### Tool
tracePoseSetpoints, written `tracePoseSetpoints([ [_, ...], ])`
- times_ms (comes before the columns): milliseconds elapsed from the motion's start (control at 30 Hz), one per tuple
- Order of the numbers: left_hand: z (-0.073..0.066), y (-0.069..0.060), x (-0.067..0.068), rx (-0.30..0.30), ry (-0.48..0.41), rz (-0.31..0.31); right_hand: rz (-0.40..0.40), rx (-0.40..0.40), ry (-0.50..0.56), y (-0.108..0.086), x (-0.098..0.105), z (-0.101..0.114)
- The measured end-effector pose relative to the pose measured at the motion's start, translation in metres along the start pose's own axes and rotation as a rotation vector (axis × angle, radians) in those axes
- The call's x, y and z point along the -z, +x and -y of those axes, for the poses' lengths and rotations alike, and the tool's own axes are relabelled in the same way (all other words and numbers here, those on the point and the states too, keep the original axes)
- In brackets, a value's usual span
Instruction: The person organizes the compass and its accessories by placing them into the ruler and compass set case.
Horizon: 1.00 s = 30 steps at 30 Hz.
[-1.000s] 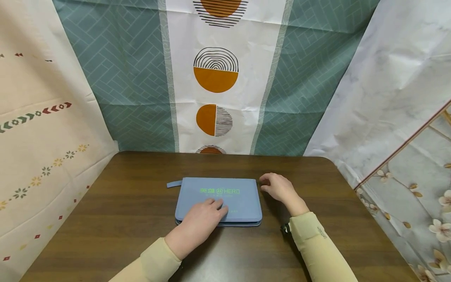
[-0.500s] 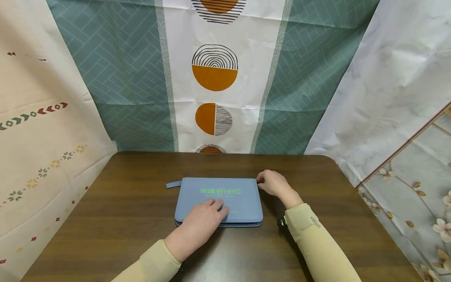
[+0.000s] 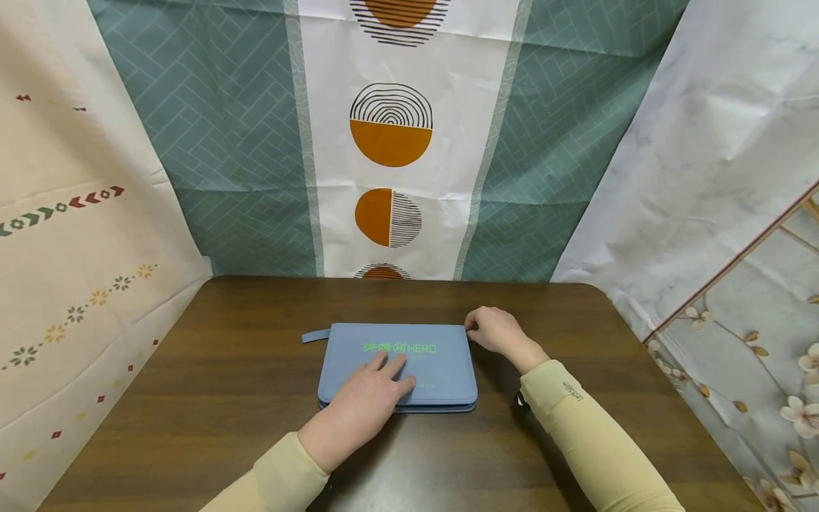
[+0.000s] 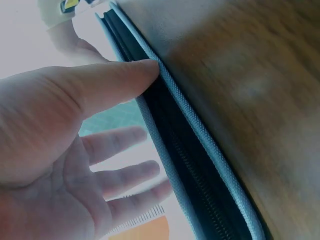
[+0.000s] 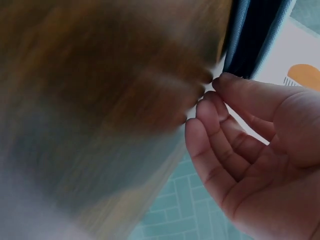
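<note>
A blue zip case [image 3: 441,377] with green "HERO" lettering lies flat on the wooden table, a short strap at its far left corner. My left hand [image 3: 361,402] rests on its cover with fingers straight and spread. In the left wrist view the thumb lies across the case's front edge, where the zipper [image 4: 195,187] shows between the two covers. At the far right corner my right hand [image 3: 499,333] pinches with thumb and forefinger at the zipper's end. The right wrist view shows the curled fingers [image 5: 210,150] there; the small zipper pull itself is hidden by the fingertips.
The brown wooden table [image 3: 211,384] extends around the case on all sides. Behind it hangs a green and white patterned cloth [image 3: 249,142]. Other cloths hang at the left [image 3: 77,299] and right [image 3: 704,178].
My right hand has moved left to the case's far right corner, its thumb and forefinger coming together there. The left hand's fingers have spread and reach slightly farther over the cover.
</note>
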<state>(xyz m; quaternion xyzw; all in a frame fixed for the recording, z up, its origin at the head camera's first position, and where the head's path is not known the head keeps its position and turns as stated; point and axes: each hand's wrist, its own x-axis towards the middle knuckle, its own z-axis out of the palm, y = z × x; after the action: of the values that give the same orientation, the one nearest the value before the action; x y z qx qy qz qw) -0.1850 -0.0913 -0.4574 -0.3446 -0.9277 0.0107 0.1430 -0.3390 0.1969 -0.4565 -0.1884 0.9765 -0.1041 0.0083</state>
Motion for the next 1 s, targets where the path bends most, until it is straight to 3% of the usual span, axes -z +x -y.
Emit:
tracePoseSetpoints([
  [167,-0.001,0.001,0.000,0.032,-0.010,0.050,-0.014,0.025,-0.014,-0.003,0.001,-0.001],
  [633,-0.003,-0.001,0.000,0.037,-0.042,0.028,-0.060,0.117,-0.033,-0.013,-0.001,-0.003],
  [1000,-0.002,-0.002,0.001,0.035,-0.056,0.033,-0.065,0.120,-0.039,-0.016,-0.003,-0.004],
])
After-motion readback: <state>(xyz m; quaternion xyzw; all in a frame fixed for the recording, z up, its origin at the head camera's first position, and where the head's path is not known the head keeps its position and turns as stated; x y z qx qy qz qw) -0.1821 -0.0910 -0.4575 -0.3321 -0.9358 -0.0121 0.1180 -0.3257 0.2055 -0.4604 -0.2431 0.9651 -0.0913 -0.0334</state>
